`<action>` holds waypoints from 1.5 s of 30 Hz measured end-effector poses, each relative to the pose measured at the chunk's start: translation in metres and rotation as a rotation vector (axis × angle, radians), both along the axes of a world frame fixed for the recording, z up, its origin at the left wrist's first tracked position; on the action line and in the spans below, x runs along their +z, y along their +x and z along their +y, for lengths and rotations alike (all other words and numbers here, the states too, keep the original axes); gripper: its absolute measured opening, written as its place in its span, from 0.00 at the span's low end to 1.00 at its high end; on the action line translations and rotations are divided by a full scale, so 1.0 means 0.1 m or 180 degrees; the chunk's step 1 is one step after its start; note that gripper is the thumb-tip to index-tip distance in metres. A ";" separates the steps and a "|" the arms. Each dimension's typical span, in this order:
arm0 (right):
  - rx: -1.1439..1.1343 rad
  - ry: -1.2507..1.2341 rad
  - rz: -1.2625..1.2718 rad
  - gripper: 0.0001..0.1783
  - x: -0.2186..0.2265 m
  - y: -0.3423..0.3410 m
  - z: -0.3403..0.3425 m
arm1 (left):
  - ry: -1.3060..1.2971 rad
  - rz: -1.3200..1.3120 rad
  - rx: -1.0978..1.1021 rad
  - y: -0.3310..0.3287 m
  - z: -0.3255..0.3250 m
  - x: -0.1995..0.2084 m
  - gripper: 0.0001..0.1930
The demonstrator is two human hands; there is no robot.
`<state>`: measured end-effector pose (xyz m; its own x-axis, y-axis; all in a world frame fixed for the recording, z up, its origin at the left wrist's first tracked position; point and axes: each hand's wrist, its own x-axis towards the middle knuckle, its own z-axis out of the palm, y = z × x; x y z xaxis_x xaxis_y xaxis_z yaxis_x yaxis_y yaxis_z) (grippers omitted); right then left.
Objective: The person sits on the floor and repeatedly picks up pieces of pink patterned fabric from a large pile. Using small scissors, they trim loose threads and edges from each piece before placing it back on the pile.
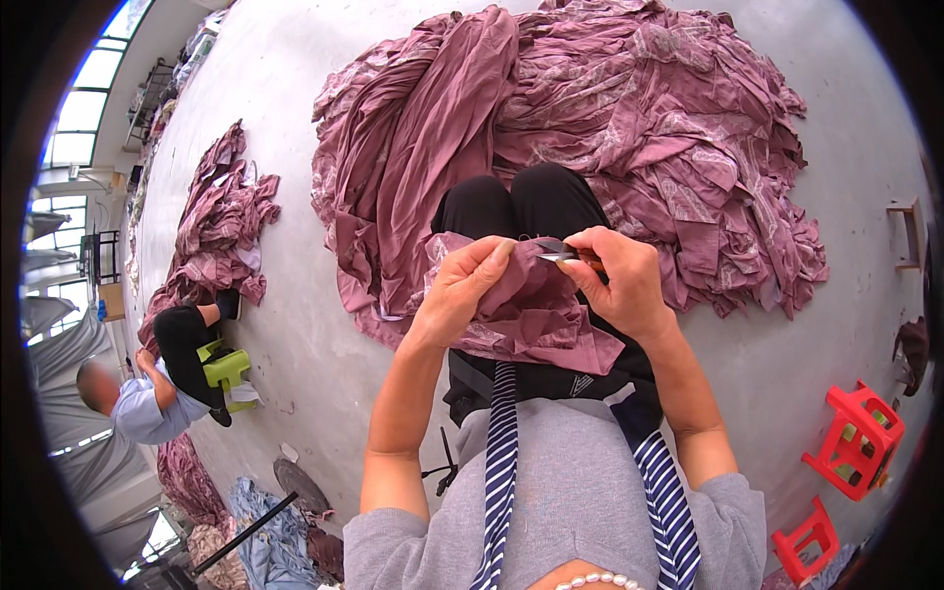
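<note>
My left hand (460, 287) pinches the edge of a dusty-pink cloth (536, 329) between thumb and forefinger, above my knees. The rest of this cloth lies bunched across my lap. Closed around a small pair of thread snips (559, 252), my right hand (627, 282) holds their metal blades at the cloth's edge, close to the left fingertips. A fine thread seems to stand up from the edge there. Beyond my knees, a large heap of the same pink patterned cloth (610, 118) spreads over the floor.
At the left another person (162, 393) sits on a green stool (228, 372) beside a smaller pink cloth pile (221, 216). Two red stools (855, 440) stand at the lower right. Blue cloth (270, 541) and a black pole (244, 533) are at the lower left.
</note>
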<state>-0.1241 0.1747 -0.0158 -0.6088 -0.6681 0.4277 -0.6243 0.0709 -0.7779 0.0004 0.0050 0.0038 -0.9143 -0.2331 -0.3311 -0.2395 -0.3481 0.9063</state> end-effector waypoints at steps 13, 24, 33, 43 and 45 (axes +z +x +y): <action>0.0305 -0.0120 0.0146 0.14 0.02 -0.07 0.03 | -0.0275 -0.0145 -0.0165 0.03 -0.05 0.05 0.14; 0.0481 -0.0005 0.0274 0.14 0.01 -0.17 0.04 | -0.0311 -0.0179 -0.0328 0.01 -0.06 0.15 0.14; 0.0700 0.0034 0.0449 0.15 0.05 -0.23 0.04 | 0.0101 -0.0196 -0.0490 0.00 -0.12 0.17 0.15; 0.0671 -0.0146 0.0619 0.14 -0.01 -0.22 0.00 | -0.0009 -0.0287 -0.0553 -0.03 -0.12 0.14 0.15; 0.0496 -0.0179 0.0417 0.14 -0.03 -0.23 0.01 | -0.0028 -0.0308 -0.0550 -0.03 -0.12 0.14 0.15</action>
<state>-0.1472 0.1761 -0.0185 -0.4366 -0.7228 0.5357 -0.7204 -0.0757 -0.6894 -0.0024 -0.0068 0.0179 -0.9050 -0.0787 -0.4181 -0.3812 -0.2864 0.8790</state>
